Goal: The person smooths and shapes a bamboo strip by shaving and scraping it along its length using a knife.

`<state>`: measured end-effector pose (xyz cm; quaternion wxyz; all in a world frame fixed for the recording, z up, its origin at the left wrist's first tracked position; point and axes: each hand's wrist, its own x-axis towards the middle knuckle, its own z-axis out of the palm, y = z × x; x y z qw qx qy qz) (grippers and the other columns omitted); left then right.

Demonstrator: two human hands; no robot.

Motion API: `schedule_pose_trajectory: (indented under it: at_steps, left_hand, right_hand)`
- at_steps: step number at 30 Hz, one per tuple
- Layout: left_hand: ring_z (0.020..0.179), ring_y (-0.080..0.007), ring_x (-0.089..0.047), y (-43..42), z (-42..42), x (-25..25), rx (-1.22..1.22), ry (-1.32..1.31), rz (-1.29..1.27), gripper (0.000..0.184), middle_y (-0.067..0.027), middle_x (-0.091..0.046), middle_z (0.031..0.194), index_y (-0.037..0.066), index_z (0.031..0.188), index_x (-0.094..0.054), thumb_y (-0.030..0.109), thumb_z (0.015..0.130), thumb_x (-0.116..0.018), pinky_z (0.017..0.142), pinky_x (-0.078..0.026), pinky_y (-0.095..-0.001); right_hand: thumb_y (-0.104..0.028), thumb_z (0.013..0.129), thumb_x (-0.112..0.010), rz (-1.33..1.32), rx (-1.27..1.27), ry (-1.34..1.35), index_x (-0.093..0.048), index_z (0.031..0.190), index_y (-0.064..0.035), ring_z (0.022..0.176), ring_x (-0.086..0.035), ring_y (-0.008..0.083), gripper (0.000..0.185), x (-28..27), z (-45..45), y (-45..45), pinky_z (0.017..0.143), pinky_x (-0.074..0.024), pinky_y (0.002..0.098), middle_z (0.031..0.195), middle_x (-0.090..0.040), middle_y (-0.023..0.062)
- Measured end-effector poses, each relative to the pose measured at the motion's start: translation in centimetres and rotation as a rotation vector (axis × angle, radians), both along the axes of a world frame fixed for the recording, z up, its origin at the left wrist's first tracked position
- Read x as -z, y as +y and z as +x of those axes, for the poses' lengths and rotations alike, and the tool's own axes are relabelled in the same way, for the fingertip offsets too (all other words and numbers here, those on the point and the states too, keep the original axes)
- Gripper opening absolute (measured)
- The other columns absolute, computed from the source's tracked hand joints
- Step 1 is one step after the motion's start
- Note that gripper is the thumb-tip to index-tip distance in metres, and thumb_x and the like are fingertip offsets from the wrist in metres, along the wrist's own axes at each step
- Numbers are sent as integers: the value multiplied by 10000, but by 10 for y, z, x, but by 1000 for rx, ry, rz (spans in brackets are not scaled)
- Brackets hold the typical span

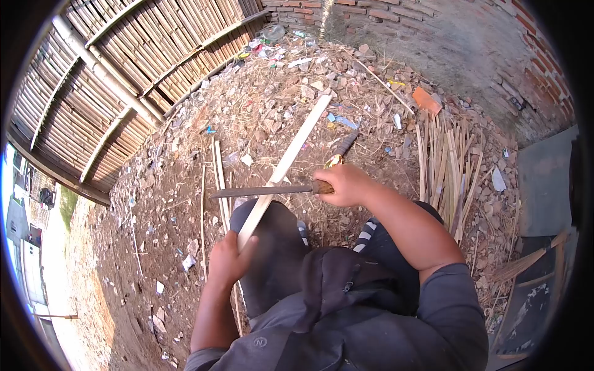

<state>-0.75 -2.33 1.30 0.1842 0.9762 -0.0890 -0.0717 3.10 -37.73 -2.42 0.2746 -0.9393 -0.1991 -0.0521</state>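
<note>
A long pale bamboo strip [293,150] slants up and away over my left knee. Its near end is in my left hand [232,258], fingers closed round it. My right hand [346,185] grips the wooden handle of a long-bladed knife [263,191]. The blade points left and crosses the strip just above the knee, against it or very close. Beyond my right hand, a second tool with a dark wrapped handle [346,143] lies on the ground.
A bundle of split bamboo sticks [450,164] lies at the right, with thin strips [218,170] left of my knee. Rubble and litter cover the ground. A bamboo wall [124,68] stands at the left, a brick wall [433,43] behind, dark panels [546,182] at the right.
</note>
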Motion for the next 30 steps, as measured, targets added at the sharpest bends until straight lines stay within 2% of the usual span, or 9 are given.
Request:
schedule_pose_trajectory:
  at_steps: [3,6,9,15,18,21,24,27,30]
  left_hand:
    - [819,-490,-678,-5,0,5,-7,-15,35,565,-298,-671,808,-40,914,-588,519,932,-669,742,-513,-554]
    - [792,-483,-670,-10,-2,0,19,-26,66,556,-279,-661,781,-25,889,-570,519,933,-676,715,-501,-552]
    - [767,-482,-663,-9,-1,4,13,-38,57,558,-274,-651,760,-18,866,-561,523,931,-680,695,-497,-552]
    - [772,-490,-676,-9,0,12,7,-76,58,554,-291,-665,775,-21,882,-572,519,918,-687,696,-520,-561]
    - [779,-493,-684,-8,-1,12,42,-105,50,557,-296,-677,788,-22,900,-580,525,909,-686,701,-533,-567]
    - [784,-489,-686,-8,-1,9,55,-104,50,556,-295,-679,791,-18,905,-582,527,907,-687,703,-533,-564]
    - [780,-484,-686,-8,-1,7,40,-95,56,553,-289,-678,787,-15,898,-584,527,905,-690,703,-531,-560]
    - [770,-477,-683,-10,1,8,45,-97,69,552,-280,-675,776,-13,888,-589,528,900,-695,700,-525,-553]
    - [768,-470,-681,-7,4,7,62,-85,70,549,-269,-673,770,-11,881,-597,529,898,-698,701,-520,-547]
  right_hand:
    - [-313,813,-729,-90,39,-168,-607,982,-152,751,-692,360,263,0,1,-2,665,-533,492,753,-666,115]
    - [-259,787,-715,-130,56,-43,-606,1015,-154,793,-704,361,274,-3,-1,-6,681,-546,495,828,-685,108]
    - [-246,786,-710,-52,20,24,-594,990,-150,788,-704,363,254,3,-1,-8,682,-546,497,813,-684,110]
    - [-253,793,-717,10,61,16,-587,999,-135,795,-706,365,271,-9,-6,-3,695,-547,503,810,-687,127]
    - [-259,796,-725,-92,98,-18,-606,1069,-141,814,-708,364,320,3,-1,-6,709,-550,507,825,-695,133]
    - [-271,778,-750,-79,119,-114,-613,1067,-161,796,-701,378,338,16,9,-17,677,-546,507,841,-703,114]
    - [-267,774,-748,-43,175,-68,-613,1071,-159,808,-705,379,344,18,10,-21,680,-546,509,846,-705,119]
    - [-257,772,-741,-173,127,-69,-610,1094,-147,818,-705,383,365,8,2,-11,693,-549,509,829,-700,143]
    - [-250,776,-726,-160,111,113,-628,1100,-107,828,-700,397,367,-5,0,-6,719,-554,506,831,-700,177]
